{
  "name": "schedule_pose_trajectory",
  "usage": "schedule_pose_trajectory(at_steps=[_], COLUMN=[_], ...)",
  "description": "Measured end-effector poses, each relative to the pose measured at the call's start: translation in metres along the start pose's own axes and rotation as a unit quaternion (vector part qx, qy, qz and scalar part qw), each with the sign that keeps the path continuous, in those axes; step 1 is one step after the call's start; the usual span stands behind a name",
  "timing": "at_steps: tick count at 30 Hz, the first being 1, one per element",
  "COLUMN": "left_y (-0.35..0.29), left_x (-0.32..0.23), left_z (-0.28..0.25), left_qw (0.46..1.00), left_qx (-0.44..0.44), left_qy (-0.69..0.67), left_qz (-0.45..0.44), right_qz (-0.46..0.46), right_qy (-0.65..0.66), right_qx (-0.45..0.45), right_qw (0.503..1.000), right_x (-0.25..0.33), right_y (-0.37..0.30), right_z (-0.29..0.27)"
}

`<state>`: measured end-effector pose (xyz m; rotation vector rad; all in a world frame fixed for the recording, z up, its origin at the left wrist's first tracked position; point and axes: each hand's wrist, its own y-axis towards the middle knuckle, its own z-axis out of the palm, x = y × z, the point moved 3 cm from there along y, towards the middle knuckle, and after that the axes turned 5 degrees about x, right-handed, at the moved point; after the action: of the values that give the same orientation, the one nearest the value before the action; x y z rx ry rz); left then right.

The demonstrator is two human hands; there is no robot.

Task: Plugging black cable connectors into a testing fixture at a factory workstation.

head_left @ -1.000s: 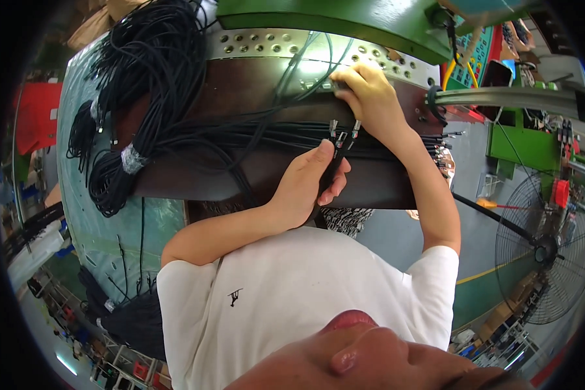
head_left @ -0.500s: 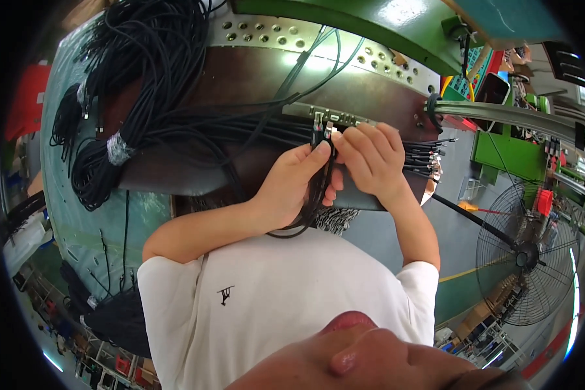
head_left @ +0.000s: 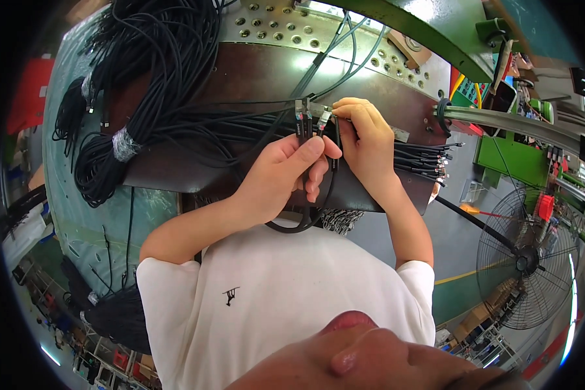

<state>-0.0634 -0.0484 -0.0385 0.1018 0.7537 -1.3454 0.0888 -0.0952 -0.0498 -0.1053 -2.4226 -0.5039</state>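
Grasping slim black cables with silver metal plugs above the brown tabletop in our left hand, right hand pinching a lone black cable, we risk uneven plugs if either grip slackens.

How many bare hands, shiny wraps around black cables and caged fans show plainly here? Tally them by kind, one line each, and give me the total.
Bare hands: 2 (left hand, right hand)
Shiny wraps: 3 (middle one, upper one, lower one)
Caged fan: 1
Total: 6
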Motion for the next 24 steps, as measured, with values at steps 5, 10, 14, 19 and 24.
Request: schedule_pose_trajectory(at_steps=[5, 10, 14, 19, 24], left_y=[0.001, -0.001, -0.011, -0.005, 0.004], left_x=[0.002, -0.013, -0.017, -0.010, -0.004], left_z=[-0.003, 0.012, -0.002, 0.010, 0.014], left_qw=[0.999, 0.991, 0.983, 0.998, 0.999], left_qx=[0.021, 0.031, -0.074, -0.054, 0.018], left_qy=[-0.005, 0.038, 0.151, -0.023, -0.035], left_qz=[-0.037, -0.123, 0.070, 0.018, -0.015], right_qz=[-0.095, -0.216, -0.017, 0.040, 0.006], right_qy=[-0.095, -0.136, -0.014, -0.006, -0.014], right_qx=[-0.036, -0.027, -0.058, -0.032, -0.009], right_qw=[0.990, 0.967, 0.998, 0.999, 1.000], right_x=[0.010, 0.018, -0.006, -0.010, -0.012], right_y=[-0.005, 0.005, -0.009, -0.018, -0.014], right_z=[-0.016, -0.029, -0.027, -0.011, -0.018])
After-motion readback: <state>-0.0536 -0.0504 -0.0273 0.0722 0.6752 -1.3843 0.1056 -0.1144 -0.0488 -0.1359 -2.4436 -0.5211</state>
